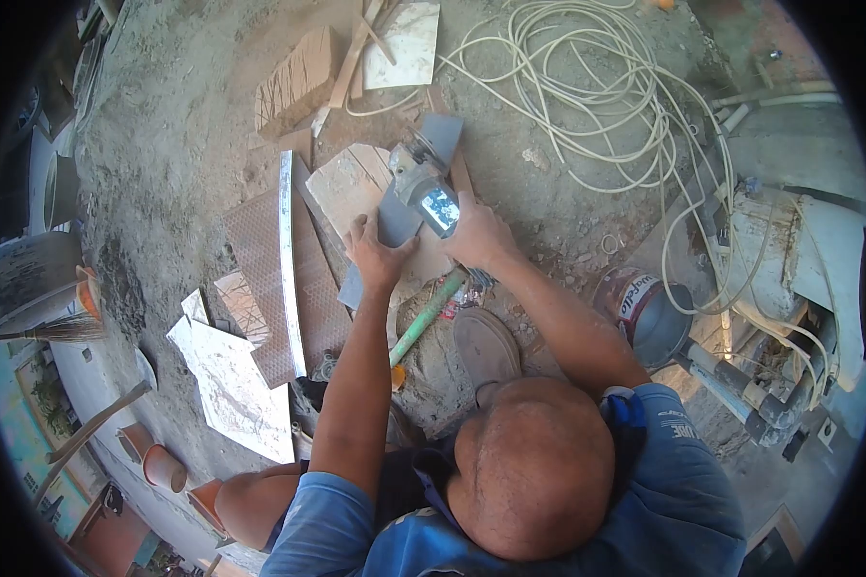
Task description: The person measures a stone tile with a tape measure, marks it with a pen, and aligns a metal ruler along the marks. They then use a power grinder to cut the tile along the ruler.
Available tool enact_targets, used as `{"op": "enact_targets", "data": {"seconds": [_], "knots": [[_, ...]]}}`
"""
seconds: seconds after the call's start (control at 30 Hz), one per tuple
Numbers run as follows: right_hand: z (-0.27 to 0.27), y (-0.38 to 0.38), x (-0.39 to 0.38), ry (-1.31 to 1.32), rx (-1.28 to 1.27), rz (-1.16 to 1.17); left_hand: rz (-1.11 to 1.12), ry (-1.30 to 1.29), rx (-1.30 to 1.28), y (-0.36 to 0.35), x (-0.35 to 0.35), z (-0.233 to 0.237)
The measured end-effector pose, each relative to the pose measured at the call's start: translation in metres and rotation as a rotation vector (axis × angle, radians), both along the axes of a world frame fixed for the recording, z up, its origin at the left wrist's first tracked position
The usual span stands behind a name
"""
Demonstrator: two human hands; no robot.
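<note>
My right hand (481, 234) is wrapped around the body of an angle grinder (440, 209), whose metal head (412, 165) lies over a grey tile strip (396, 217). My left hand (378, 254) grips the strip lower down, thumb on one side and fingers on the other. Under the strip is a pale slab (346, 183) with a broken-looking edge. The grinder's disc is mostly hidden behind its head. Close below my right hand runs a green handle (425, 319), slanting across the ground.
A long metal straightedge (287, 260) rests on brown textured tiles (255, 231) at left, near white tile pieces (236, 385). Coiled cable (587, 87) spreads at upper right. A paint bucket (659, 317) stands right of my arm; pipes (741, 389) lie beyond it.
</note>
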State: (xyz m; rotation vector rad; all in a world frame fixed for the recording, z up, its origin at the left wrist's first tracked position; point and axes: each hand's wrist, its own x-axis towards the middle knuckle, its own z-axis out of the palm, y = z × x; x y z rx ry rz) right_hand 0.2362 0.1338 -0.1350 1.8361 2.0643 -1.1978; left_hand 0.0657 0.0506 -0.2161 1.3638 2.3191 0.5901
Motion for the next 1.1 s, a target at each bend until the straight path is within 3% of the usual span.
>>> {"op": "enact_targets", "data": {"seconds": [0.17, 0.27, 0.5, 1.1], "knots": [[0.028, 0.002, 0.013, 0.034, -0.023, -0.058, -0.005, -0.05, -0.009, 0.001, -0.002, 0.006], [0.023, 0.002, 0.038, 0.148, 0.022, -0.222, -0.024, -0.053, -0.025, 0.001, -0.002, 0.011], [0.028, -0.008, 0.069, 0.028, -0.024, -0.207, -0.146, -0.064, -0.009, 0.003, 0.002, 0.004], [-0.007, 0.004, 0.003, 0.219, -0.064, -0.2, -0.164, -0.008, 0.007, 0.007, 0.009, -0.002]]}}
